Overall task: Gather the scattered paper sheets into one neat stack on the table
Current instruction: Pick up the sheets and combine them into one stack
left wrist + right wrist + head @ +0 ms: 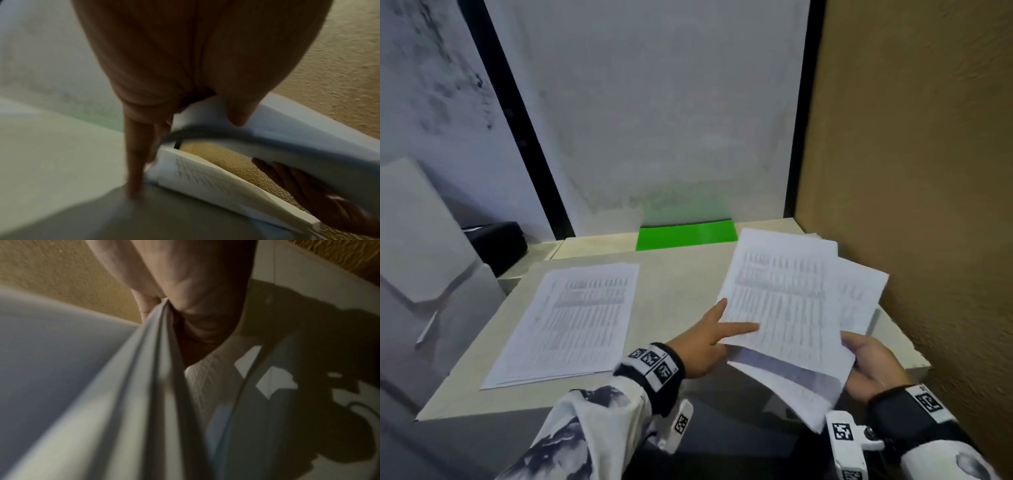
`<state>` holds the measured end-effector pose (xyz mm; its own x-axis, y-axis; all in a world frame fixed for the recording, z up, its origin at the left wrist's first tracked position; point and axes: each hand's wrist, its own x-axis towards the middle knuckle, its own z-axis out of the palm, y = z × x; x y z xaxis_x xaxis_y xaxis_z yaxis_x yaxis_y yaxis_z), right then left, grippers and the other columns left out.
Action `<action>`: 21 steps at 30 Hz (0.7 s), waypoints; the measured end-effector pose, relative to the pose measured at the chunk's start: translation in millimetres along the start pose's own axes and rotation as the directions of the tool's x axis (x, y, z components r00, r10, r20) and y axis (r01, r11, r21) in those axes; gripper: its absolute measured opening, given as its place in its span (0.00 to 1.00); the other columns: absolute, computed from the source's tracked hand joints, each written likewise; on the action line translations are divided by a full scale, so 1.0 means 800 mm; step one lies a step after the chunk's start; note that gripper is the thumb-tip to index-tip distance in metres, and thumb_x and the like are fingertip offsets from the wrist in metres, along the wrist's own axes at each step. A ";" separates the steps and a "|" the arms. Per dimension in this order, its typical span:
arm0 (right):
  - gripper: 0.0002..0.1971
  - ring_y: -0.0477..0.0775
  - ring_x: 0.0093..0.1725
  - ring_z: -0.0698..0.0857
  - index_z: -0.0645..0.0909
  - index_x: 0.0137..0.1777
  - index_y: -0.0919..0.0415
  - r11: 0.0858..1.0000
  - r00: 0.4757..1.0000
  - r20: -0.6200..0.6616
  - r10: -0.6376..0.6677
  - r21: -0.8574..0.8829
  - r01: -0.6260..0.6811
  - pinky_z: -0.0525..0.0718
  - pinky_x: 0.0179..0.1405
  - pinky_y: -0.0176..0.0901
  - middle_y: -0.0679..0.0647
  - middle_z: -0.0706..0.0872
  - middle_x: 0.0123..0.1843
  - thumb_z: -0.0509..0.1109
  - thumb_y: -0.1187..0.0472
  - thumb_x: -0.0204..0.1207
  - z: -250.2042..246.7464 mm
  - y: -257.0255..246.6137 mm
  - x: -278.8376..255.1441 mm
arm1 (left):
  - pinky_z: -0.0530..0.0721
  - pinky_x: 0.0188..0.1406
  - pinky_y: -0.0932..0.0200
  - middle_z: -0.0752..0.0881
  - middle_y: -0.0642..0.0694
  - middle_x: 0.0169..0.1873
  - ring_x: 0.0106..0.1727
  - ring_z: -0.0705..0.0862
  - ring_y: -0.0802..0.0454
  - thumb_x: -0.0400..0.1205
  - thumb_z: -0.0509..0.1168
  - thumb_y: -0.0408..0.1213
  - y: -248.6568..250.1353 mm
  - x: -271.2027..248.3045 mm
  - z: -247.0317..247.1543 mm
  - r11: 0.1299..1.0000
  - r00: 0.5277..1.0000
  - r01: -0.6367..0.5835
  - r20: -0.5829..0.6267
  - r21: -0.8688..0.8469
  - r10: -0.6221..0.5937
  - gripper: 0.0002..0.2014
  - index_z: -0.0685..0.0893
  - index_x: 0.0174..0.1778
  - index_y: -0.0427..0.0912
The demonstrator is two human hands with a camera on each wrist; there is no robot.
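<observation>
A bundle of printed paper sheets (784, 301) hangs tilted above the right side of the table (681, 284). My left hand (709, 342) holds its left edge, thumb on top and fingers reaching under. My right hand (866, 359) pinches the lower right corner, thumb above, fingers below. In the right wrist view the sheets (144, 369) fan out from that pinch. More sheets (859, 294) lie on the table beneath the bundle, also seen in the left wrist view as flat sheets (205, 175). A separate paper stack (571, 318) lies flat on the table's left side.
A green folder (685, 234) lies at the table's back edge against the white wall. A brown textured wall (911, 171) closes off the right side. A black object (496, 245) sits on a lower ledge at the back left.
</observation>
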<state>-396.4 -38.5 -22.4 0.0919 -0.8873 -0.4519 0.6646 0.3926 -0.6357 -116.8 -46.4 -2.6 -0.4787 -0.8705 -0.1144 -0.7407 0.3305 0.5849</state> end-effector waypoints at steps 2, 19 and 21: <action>0.18 0.67 0.47 0.95 0.83 0.69 0.63 0.999 0.996 -0.084 -0.043 0.005 0.043 0.93 0.35 0.61 0.65 0.95 0.55 0.66 0.68 0.79 -0.011 0.000 0.001 | 0.49 0.88 0.48 0.51 0.43 0.88 0.88 0.50 0.50 0.79 0.57 0.23 -0.003 0.002 0.007 1.000 1.000 -0.016 0.005 -0.003 0.016 0.32 0.78 0.76 0.57; 0.25 0.68 0.60 0.89 0.82 0.70 0.63 0.817 0.947 -0.033 -0.319 -0.516 0.258 0.87 0.53 0.63 0.65 0.90 0.62 0.64 0.82 0.76 -0.023 -0.072 -0.039 | 0.64 0.79 0.29 0.50 0.38 0.87 0.85 0.55 0.30 0.71 0.56 0.77 -0.019 0.091 0.024 0.859 0.894 0.438 -0.032 0.264 -0.446 0.55 0.48 0.87 0.47; 0.22 0.64 0.55 0.90 0.84 0.64 0.59 0.779 0.950 -0.009 -0.312 -0.574 0.251 0.86 0.44 0.56 0.61 0.92 0.57 0.66 0.80 0.77 -0.022 -0.077 -0.047 | 0.71 0.73 0.32 0.63 0.33 0.81 0.81 0.62 0.28 0.71 0.63 0.73 -0.008 0.107 0.034 0.798 0.826 0.562 -0.091 0.219 -0.556 0.58 0.44 0.86 0.45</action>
<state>-453.6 -25.3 22.6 -0.1273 -0.9632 -0.2365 0.1150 0.2225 -0.9681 -165.7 -113.5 -38.1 0.0594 -0.9360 -0.3469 -0.9631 -0.1452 0.2268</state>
